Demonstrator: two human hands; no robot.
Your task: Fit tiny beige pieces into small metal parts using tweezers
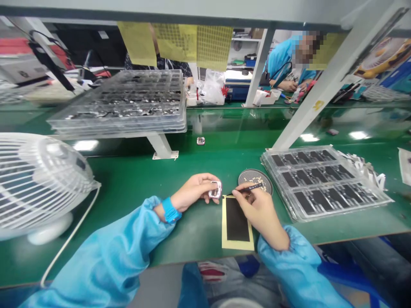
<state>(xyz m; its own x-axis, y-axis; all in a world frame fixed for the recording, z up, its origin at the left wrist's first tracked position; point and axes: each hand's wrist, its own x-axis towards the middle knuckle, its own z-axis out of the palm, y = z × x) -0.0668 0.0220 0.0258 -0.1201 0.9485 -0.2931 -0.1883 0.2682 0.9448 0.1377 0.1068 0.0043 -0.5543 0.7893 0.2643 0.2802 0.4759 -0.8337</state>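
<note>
My left hand (pixel 195 191) is closed on a small silver rectangular frame part (pixel 215 189), held just above the green bench. My right hand (pixel 260 211) pinches black tweezers (pixel 248 188), their tip pointing left toward the part. Under and between the hands lies a yellow card with a black rectangular sheet (pixel 236 223). Just behind the right hand sits a round perforated disc (pixel 256 179). Both arms wear blue sleeves; a blue band is on the left wrist.
A white desk fan (pixel 38 184) stands at the left. Clear trays of black pads (pixel 321 182) lie to the right. A raised stack of clear trays (pixel 128 102) sits behind. A small part (pixel 201 140) lies mid-bench. Another person (pixel 289 60) works at the far bench.
</note>
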